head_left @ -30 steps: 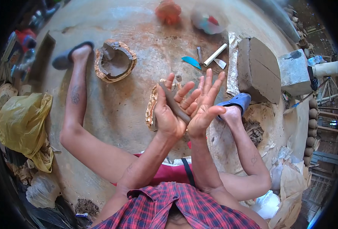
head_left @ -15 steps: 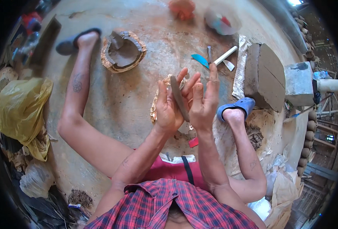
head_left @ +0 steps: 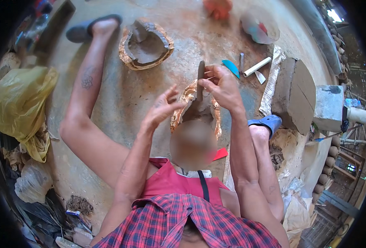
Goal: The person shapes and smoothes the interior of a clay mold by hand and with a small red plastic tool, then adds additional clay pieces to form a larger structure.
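Observation:
A roll of grey-brown clay (head_left: 200, 71) hangs upright, pinched near its middle between the thumb and fingers of my right hand (head_left: 225, 89). Its lower end is over a tan, rough-rimmed mould (head_left: 176, 118) lined with dark wet clay (head_left: 198, 110); whether it touches cannot be told. My left hand (head_left: 163, 108) holds nothing, fingers apart, just above the mould's left side. The mould's near part is hidden by a blurred patch. Farther off to the left stands a second mould (head_left: 125, 58), also lined with clay and with a clay piece standing at its back.
Right of the mould lie a teal scraper (head_left: 231, 68), a dark rod (head_left: 242, 63) and a white tube (head_left: 258, 67). Beyond them are a large clay block (head_left: 295, 93) and a grey block (head_left: 330, 105). A red piece (head_left: 220, 154) lies near; a yellow plastic bag (head_left: 20, 111) sits left.
Earlier both hands had the clay roll between them. Now they have parted: the right has lifted the roll upright over the mould, and the left has moved left and opened.

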`<state>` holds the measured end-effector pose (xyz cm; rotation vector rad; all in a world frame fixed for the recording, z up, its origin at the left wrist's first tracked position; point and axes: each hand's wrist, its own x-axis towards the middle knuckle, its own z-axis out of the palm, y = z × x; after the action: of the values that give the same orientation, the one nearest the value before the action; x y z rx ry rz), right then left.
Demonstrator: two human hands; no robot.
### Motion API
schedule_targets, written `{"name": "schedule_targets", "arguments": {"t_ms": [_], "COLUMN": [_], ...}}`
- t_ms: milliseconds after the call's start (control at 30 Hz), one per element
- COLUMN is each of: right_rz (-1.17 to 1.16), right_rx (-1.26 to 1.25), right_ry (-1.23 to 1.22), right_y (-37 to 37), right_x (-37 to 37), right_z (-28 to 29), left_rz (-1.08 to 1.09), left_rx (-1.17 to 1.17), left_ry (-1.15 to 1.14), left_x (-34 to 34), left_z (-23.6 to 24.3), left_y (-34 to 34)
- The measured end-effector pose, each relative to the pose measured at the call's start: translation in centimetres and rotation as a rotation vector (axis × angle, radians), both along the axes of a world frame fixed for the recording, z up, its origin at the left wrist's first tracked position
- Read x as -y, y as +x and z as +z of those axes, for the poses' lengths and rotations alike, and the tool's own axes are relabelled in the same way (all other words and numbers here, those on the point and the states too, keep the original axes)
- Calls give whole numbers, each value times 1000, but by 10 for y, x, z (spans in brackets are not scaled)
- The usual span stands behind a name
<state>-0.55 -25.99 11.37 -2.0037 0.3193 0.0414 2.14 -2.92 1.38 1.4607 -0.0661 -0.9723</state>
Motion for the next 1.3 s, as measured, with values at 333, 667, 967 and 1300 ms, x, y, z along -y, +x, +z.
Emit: {"name": "schedule_targets", "arguments": {"t_ms": [333,667,967,1300], "right_rz": [214,164,-46,-55], "right_rx": [-164,-128,-74,-62], "right_ry": [-107,-160,-42,-227], "right_y": [21,20,4,-15], "right_x": [-24,-29,-17,-9], "right_z": [-38,-46,-57,-41], "left_rz": [-45,11,124,167], "left_rx": [158,74,17,1], "left_ry": [134,243,23,-12], "left_x": [29,35,35,36], "left_z": [-5,7,4,-11], "left_y": [-15,-11,-13,-11]}}
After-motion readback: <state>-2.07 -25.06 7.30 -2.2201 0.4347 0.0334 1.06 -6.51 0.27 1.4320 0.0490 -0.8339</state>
